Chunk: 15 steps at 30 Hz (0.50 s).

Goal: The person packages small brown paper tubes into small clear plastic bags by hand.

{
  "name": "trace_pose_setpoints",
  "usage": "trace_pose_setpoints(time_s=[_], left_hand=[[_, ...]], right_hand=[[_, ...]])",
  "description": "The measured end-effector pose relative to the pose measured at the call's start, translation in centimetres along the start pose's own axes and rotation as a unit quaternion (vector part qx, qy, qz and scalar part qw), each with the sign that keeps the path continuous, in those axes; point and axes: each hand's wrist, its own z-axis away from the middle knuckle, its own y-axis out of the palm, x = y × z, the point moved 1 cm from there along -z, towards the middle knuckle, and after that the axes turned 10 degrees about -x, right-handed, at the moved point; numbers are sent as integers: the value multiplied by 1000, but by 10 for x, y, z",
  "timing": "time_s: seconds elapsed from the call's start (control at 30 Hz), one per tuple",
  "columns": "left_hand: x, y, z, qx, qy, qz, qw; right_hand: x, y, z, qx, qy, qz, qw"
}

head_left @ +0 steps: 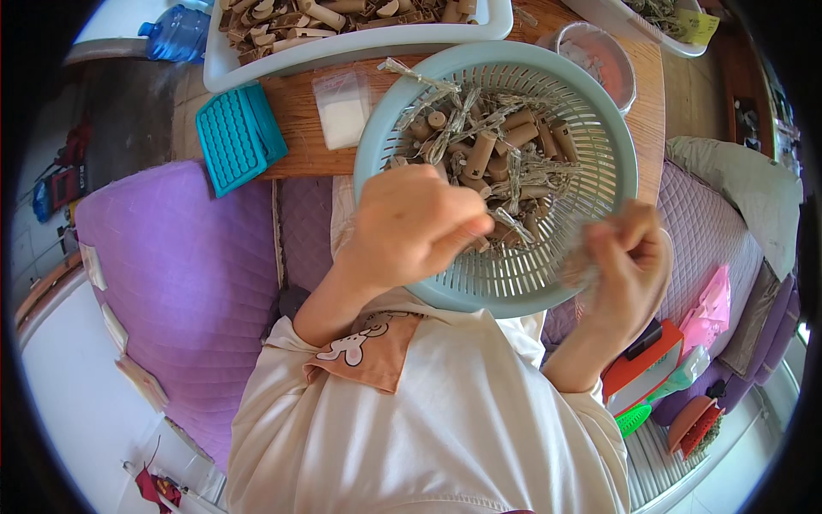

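Observation:
A round grey-green plastic basket point(618, 163) with slotted sides stands in front of me at the table's edge. Inside lie tan cork-shaped cylinders point(481, 155) and tied bundles of thin silvery wire point(514, 184). Over the basket's near left rim is my left hand point(419, 218), its fingers closed; what they pinch, if anything, is hidden. My right hand point(632, 261) is raised at the near right rim, fingers curled together and smeared by motion. A blurred wispy bundle of thin wire point(577, 269) shows at its fingertips.
A white tub point(360, 38) full of tan pieces is at the back. A teal box point(240, 139), a clear plastic bag point(344, 111) and a clear round container point(629, 73) surround the basket. Another white tub point(638, 24) stands back right. Purple quilted seating point(184, 291) flanks me.

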Motion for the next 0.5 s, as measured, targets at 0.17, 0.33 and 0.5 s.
trace_pose_setpoints(time_s=[0.17,0.33,0.5], left_hand=[[9,-29,1,-55,-137,-58,987],[14,-27,8,-40,-247,42,967],[9,-20,11,-9,-377,152,914]], right_hand=[[15,-122,-14,-147,-59,377,912],[20,-119,-16,-49,-295,714,633],[12,6,-26,1,-165,469,868]])
